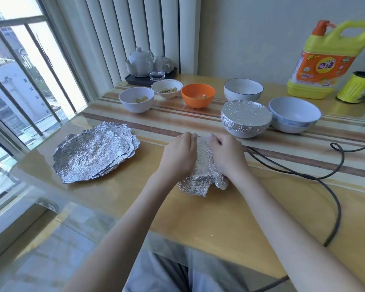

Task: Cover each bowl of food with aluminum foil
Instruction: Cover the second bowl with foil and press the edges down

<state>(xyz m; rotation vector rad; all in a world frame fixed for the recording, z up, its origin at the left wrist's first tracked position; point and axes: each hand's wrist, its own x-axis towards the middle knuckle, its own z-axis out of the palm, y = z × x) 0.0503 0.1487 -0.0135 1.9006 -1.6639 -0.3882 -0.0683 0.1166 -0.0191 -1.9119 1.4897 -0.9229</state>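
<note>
Both hands press a foil sheet (202, 171) down over a bowl hidden beneath it: left hand (178, 153) and right hand (227, 153) curl closed around its sides. Just beyond it stands the foil-covered bowl (246, 119); left of it lies the foil stack (95, 152).

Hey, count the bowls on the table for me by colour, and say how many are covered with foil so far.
White or pale bowls, uncovered: 4
Orange bowl, uncovered: 1
Foil-covered bowl, finished: 1
Foil-wrapped item under both hands, presumably a bowl, colour hidden: 1
Total: 7
</note>
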